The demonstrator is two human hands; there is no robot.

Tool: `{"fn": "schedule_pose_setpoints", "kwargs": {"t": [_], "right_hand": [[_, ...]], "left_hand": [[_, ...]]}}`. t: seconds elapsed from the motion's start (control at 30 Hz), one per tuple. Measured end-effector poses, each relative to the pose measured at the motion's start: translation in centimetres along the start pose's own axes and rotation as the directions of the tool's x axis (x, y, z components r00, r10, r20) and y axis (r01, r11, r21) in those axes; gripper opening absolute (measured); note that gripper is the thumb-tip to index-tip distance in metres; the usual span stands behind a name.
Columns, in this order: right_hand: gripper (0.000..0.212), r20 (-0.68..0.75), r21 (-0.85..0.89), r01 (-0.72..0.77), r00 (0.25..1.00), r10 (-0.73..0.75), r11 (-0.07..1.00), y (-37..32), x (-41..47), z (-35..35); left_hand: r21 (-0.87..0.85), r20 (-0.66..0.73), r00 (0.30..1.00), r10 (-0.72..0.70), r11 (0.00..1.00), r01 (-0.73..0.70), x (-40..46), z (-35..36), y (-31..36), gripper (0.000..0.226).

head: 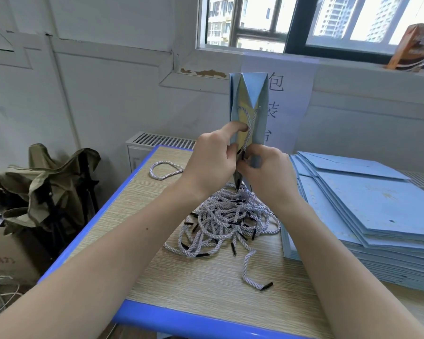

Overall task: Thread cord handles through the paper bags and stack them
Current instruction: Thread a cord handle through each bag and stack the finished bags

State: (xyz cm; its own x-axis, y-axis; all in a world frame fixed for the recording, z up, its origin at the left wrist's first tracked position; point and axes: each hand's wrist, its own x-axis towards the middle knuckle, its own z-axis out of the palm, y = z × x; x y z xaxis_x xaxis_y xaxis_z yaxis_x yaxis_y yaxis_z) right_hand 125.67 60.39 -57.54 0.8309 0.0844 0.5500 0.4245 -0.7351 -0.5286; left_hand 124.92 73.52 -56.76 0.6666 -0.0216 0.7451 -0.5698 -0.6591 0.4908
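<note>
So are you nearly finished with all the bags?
Not nearly. Both hands, left hand and right hand, hold one blue bag upright, a cord going through it. A heap of loose cords and a tall stack of flat bags wait.

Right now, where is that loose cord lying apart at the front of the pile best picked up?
Grip the loose cord just behind its black tip, coming from above on the near side. That end lies flat on bare table, clear of the tangled pile.
</note>
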Motion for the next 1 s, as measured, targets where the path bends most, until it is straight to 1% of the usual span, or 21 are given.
{"fn": "schedule_pose_setpoints", "kwargs": {"t": [0.07, 0.13, 0.27, 0.37, 0.47, 0.67, 0.77, 0.9, 1.0], "right_hand": [[0.006, 0.010, 0.100, -0.037, 0.999, 0.036, 0.994, -0.03, 0.07, -0.20], [0.006, 0.025, 0.162, -0.055, 0.998, 0.052, 0.985, -0.06, 0.06, -0.26], [0.008, 0.047, 0.241, -0.073, 0.997, 0.064, 0.968, -0.06, 0.04, -0.20], [0.012, 0.029, 0.305, -0.059, 0.998, 0.053, 0.951, -0.21, -0.05, -0.32], [0.013, 0.005, 0.353, -0.042, 0.999, 0.043, 0.935, -0.33, -0.19, -0.43], [0.010, -0.063, 0.348, 0.015, 0.998, 0.008, 0.937, -0.56, -0.26, -0.37], [0.008, -0.063, 0.335, 0.027, 0.998, -0.006, 0.942, -0.57, -0.22, -0.54], [0.010, -0.030, 0.229, 0.029, 0.999, -0.023, 0.973, -0.79, -0.16, -0.85], [0.009, -0.025, 0.164, 0.039, 0.999, -0.036, 0.986, -0.57, -0.03, -0.96]], "left_hand": [[0.010, 0.015, 1.000, 0.007, 1.000, -0.007, -0.04, 0.04, -0.15, 0.039], [0.018, 0.038, 0.999, 0.011, 1.000, -0.012, -0.06, 0.04, -0.27, 0.040], [0.019, 0.057, 0.998, 0.028, 0.999, -0.029, -0.11, 0.06, -0.34, 0.040], [0.006, 0.078, 0.996, 0.035, 0.999, -0.036, -0.25, 0.27, -0.18, 0.039], [0.003, 0.089, 0.996, 0.030, 1.000, -0.030, -0.39, 0.41, 0.08, 0.038], [0.012, 0.118, 0.993, 0.000, 1.000, -0.002, -0.56, 0.21, 0.47, 0.039], [0.025, 0.140, 0.990, -0.027, 0.999, 0.024, -0.57, 0.36, 0.37, 0.039], [-0.006, 0.131, 0.991, -0.003, 1.000, 0.004, -0.79, 0.28, 0.47, 0.038], [-0.021, 0.085, 0.996, 0.035, 0.999, -0.033, -0.97, 0.45, 0.37, 0.042]]}}
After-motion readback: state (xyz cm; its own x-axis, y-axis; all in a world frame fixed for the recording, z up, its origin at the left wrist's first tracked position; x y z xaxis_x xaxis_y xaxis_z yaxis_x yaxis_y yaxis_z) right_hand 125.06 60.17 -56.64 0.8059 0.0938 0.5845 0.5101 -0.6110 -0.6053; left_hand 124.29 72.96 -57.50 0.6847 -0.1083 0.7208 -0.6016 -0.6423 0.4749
